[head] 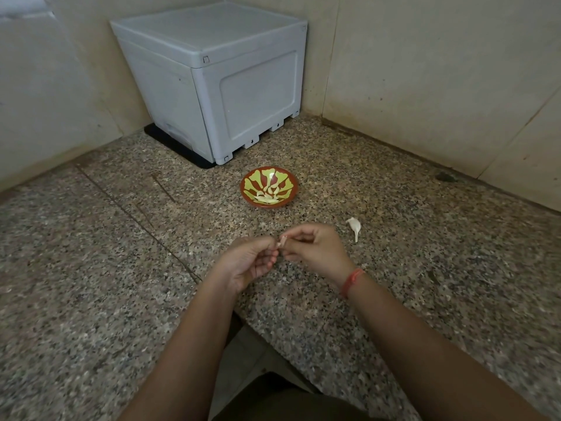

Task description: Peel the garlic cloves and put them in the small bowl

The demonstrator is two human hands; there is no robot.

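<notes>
We are holding the garlic clove (281, 241) between both hands, just above the counter (121, 238); the left hand (247, 264) is pinching it from the left with curled fingers, and the right hand (314, 250) is pinching it from the right; too little is showing to tell its long axis. The small bowl (261, 177) is lying straight ahead of the fingertips, holding peeled cloves (267, 197); both hands are about equally near it. One unpeeled clove (354, 226) is lying just right of the right hand.
</notes>
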